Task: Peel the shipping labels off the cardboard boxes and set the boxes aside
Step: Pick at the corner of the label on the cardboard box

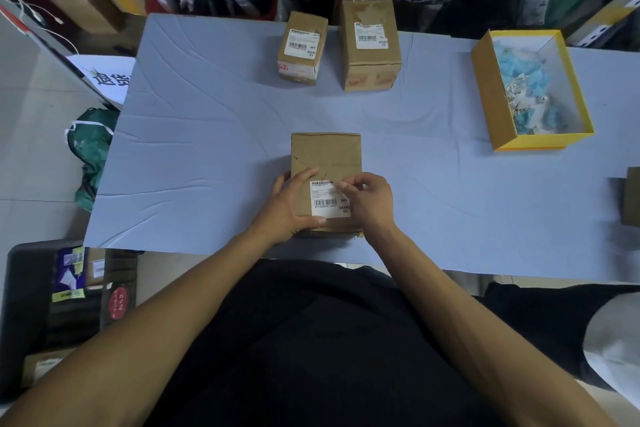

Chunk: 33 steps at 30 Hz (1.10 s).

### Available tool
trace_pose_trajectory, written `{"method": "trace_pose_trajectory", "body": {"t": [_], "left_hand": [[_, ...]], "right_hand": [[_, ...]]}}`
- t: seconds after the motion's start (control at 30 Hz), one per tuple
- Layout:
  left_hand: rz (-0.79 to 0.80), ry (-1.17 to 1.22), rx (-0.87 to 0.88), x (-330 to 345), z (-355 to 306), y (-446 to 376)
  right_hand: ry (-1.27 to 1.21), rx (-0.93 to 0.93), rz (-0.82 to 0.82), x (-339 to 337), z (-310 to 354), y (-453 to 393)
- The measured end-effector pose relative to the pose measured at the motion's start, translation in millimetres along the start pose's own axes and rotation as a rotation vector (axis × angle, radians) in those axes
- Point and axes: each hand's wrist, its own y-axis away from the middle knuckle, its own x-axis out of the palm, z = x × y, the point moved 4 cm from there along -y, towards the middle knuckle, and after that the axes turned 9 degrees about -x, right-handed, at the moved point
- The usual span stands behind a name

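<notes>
Fingers of the left hand point(289, 206) wrap the left side of a brown cardboard box point(326, 163) lying near the front edge of the blue-grey clothed table point(194, 135). The right hand point(369, 201) pinches the upper right corner of its white barcode shipping label point(327, 199).

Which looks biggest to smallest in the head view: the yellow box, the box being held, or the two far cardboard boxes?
1. Yellow box
2. Held box, though nearness flatters it
3. Far right box
4. Far left box
</notes>
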Motion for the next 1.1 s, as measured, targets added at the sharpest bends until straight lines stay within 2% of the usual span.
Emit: {"method": "trace_pose_trajectory", "body": {"t": [0.1,0.23,0.4,0.57,0.8,1.1], "left_hand": [[0.004,0.000,0.000,0.5,-0.9,-0.9],[0.005,-0.002,-0.015,2.1,1.3,-2.7],[0.006,0.016,-0.022,1.5,2.2,-1.9],[0.006,0.020,-0.019,1.2,1.3,-1.4],[0.003,0.015,-0.025,0.8,-0.4,-0.7],[0.010,0.013,-0.086,0.3,4.1,-0.7]], "right_hand": [[-0.087,-0.005,0.026,-5.3,-5.9,3.2],[0.042,-0.099,0.084,-5.2,-3.4,6.4],[0.009,-0.059,0.037,0.6,1.3,2.2],[0.040,-0.146,0.053,-6.6,-0.6,6.9],[0.030,-0.095,0.031,-2.9,-3.1,0.7],[0.088,-0.254,0.062,-4.4,1.4,1.8]]}}
